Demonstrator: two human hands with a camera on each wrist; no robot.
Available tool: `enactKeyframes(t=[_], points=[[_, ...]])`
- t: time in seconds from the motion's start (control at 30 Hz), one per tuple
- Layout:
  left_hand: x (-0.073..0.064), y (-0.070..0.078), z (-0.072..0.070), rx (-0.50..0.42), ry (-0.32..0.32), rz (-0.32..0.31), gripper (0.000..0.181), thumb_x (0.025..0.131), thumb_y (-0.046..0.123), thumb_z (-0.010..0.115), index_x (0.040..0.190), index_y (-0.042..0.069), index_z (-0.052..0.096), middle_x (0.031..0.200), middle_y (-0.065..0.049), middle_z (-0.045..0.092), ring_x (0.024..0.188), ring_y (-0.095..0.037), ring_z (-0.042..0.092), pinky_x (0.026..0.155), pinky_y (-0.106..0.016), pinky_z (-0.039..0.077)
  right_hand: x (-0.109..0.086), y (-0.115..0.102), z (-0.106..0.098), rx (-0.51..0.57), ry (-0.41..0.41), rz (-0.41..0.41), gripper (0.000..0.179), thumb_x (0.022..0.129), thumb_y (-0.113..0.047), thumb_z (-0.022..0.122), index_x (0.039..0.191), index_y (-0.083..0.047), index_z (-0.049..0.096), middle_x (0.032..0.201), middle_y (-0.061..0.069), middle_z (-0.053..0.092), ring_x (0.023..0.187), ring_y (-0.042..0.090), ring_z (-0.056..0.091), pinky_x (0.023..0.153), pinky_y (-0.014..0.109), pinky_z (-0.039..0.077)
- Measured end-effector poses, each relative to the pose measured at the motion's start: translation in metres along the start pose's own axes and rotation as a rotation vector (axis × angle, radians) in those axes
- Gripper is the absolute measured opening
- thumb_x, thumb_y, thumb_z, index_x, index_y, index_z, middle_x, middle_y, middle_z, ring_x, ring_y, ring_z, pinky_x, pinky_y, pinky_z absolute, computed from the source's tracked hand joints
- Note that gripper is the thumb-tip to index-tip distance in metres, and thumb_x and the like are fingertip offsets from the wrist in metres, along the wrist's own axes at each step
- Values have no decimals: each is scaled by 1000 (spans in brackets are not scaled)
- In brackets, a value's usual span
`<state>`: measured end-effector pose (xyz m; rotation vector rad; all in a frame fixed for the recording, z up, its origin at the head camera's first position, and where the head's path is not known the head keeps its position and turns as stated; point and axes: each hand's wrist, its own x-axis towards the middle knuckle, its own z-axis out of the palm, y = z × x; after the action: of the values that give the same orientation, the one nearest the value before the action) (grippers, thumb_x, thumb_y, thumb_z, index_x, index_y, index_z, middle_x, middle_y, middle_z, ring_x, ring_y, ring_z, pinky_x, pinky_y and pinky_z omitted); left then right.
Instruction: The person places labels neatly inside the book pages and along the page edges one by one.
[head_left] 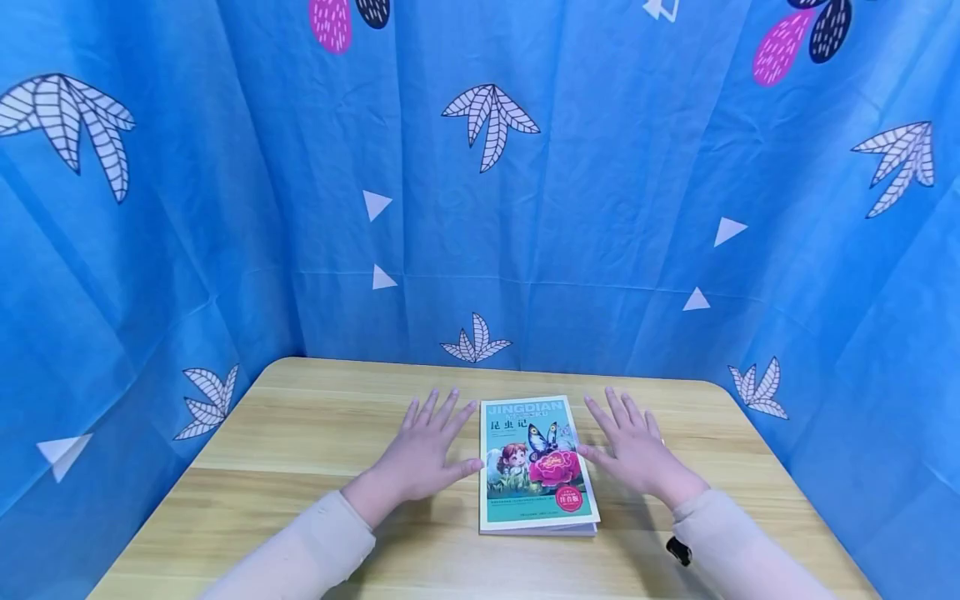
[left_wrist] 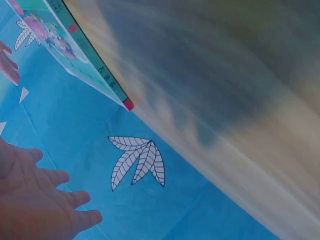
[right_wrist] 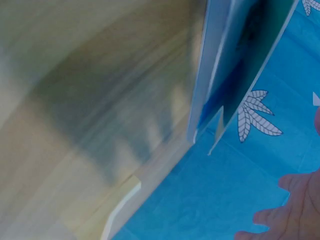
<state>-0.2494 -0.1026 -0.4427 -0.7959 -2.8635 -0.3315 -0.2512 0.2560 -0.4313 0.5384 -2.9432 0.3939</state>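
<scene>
A children's paperback book [head_left: 534, 467] with a green cover, a butterfly and a pink flower lies face up on the wooden table [head_left: 315, 417]. To its left my left hand [head_left: 423, 454] hovers with fingers spread, the thumb tip right at the cover's edge. On the other side my right hand [head_left: 633, 454] is spread as well, its thumb reaching to the cover's right edge. The spine of the book [left_wrist: 95, 55] shows in the left wrist view, above the left hand [left_wrist: 40, 195]. In the right wrist view the cover stands slightly raised from the pages [right_wrist: 210, 75], near the right hand [right_wrist: 295, 210].
A blue curtain [head_left: 480, 225] with leaf and triangle prints surrounds the back and sides of the table. Shadows of the hands fall on the tabletop. A small black object [head_left: 678, 551] sits at the right sleeve's cuff.
</scene>
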Motion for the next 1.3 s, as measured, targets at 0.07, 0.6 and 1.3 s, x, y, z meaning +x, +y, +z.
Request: enactKeyframes(t=[0.07, 0.6, 1.3], points=[[0, 0, 4, -14, 4, 6, 89, 93, 78, 32, 161, 22, 20, 166, -11, 10, 151, -42, 4, 120, -63, 2, -1, 0, 2, 3, -8, 8, 80, 98, -56, 55, 160, -15, 25, 164, 25, 10, 148, 52, 4, 112, 76, 3], [0, 9, 14, -44, -73, 0, 87, 94, 73, 40, 161, 21, 20, 166, -10, 8, 150, -42, 3, 119, -62, -1, 1, 4, 17, 10, -34, -20, 78, 99, -54, 54, 159, -13, 27, 164, 25, 9, 147, 54, 8, 114, 73, 8], [6, 25, 23, -60, -153, 62, 84, 94, 72, 41, 161, 25, 20, 166, -9, 12, 151, -43, 8, 120, -63, 7, 1, -1, 15, -4, -71, -13, 78, 99, -58, 51, 159, -16, 27, 164, 22, 11, 147, 51, 11, 116, 69, 11]])
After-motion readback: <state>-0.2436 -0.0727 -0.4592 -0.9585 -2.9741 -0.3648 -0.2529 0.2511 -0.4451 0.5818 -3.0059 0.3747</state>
